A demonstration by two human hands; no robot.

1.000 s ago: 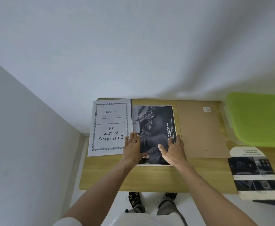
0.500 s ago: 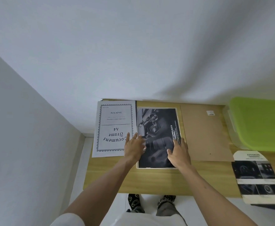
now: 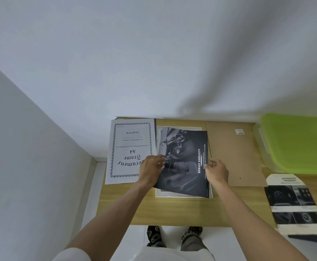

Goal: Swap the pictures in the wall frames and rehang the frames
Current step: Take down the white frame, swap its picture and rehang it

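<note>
A dark picture (image 3: 185, 166) reading "ROBUST SIMPLICITY" is lifted and skewed above a white-edged frame (image 3: 178, 194) lying flat on the wooden table (image 3: 172, 211). My left hand (image 3: 151, 170) pinches the picture's left edge and my right hand (image 3: 217, 171) pinches its right edge. To the left lies a white "Document Frame A4" sheet (image 3: 130, 147), its dark frame edge just showing behind it. A brown backing board (image 3: 232, 153) lies to the right. Another dark picture (image 3: 295, 202) marked "ADVANCED" rests at the table's right front.
A clear bin with a lime green lid (image 3: 296, 142) sits at the table's back right. White walls close in behind and to the left. My feet (image 3: 174, 236) stand on the white floor under the table's front edge.
Both hands went from lying flat on the dark picture to pinching its side edges. The picture has risen off the frame and turned slightly, exposing the frame's white border.
</note>
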